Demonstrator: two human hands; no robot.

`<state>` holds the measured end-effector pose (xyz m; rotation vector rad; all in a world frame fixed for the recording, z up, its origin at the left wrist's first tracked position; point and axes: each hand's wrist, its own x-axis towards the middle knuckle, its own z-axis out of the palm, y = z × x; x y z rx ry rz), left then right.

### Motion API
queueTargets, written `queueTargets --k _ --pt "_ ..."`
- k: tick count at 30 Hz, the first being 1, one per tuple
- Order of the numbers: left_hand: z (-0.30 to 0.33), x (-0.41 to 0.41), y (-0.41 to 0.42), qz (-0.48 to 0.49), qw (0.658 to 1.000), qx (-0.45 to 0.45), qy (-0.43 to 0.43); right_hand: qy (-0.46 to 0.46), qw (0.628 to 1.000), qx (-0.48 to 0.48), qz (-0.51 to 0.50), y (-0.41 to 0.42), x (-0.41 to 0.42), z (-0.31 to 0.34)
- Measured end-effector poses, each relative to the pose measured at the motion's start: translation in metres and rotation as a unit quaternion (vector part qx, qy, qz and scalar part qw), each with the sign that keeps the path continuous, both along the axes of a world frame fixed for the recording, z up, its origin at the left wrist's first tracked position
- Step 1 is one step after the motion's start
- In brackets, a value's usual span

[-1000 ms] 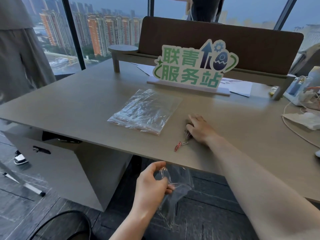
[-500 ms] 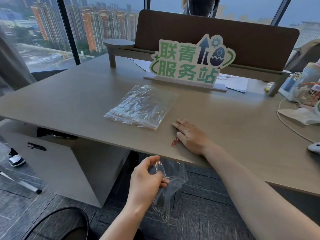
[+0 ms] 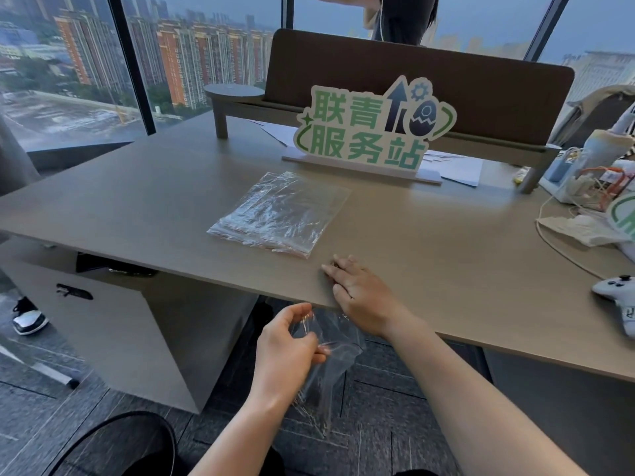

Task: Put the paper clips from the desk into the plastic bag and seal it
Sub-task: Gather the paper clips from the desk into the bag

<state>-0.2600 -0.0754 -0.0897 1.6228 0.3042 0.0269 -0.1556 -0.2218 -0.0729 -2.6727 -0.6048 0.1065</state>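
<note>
So the desk (image 3: pixel 144 204) takes up most of the view, front edge running from about 9 o'clock down toward 4 o'clock. Loads of bare desktop to the left and right of the middle; the clutter sits way out at 3 o'clock, where there's a white cable (image 3: pixel 563 250) and a white game controller (image 3: pixel 615 290) near the right edge. At 12 o'clock stands a green and white sign (image 3: pixel 371 132) on a flat base, with a brown divider panel (image 3: pixel 481 94) behind it.

Just below the sign, roughly dead centre, lies a stack of clear plastic bags (image 3: pixel 281 214), flat on the desk and well back from the front edge.

The right hand (image 3: pixel 360 290) is palm down on the desk right at the front edge, at about 5 o'clock from that stack and just beside its near corner. Fingers are flat and spread a bit, pressing on the surface. A tiny dark bit of paper clips (image 3: pixel 334 266) peeks out by the fingertips, too small to count; can't tell if the hand has actually gripped any or is just covering them.

Straight below it, under the desk edge and off the surface, the left hand (image 3: pixel 288 348) pinches the mouth of a single plastic bag (image 3: pixel 330 369) between thumb and fingers. The bag hangs down loose toward 6 o'clock over the floor, with some thin clips showing faintly near its bottom.
</note>
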Motion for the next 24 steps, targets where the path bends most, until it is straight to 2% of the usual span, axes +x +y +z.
queueTargets --k 19,21,24 --pt "-0.002 0.004 0.004 0.023 0.999 -0.02 -0.025 -0.044 0.995 0.076 0.048 0.022 -0.055 -0.008" --pt "-0.002 0.003 0.004 0.023 0.999 -0.026 -0.029 -0.042 0.993 0.102 0.052 0.023 -0.061 -0.008" --pt "-0.002 0.002 0.005 0.023 0.999 -0.033 -0.031 -0.016 0.979 0.201 0.026 0.024 -0.069 -0.005"
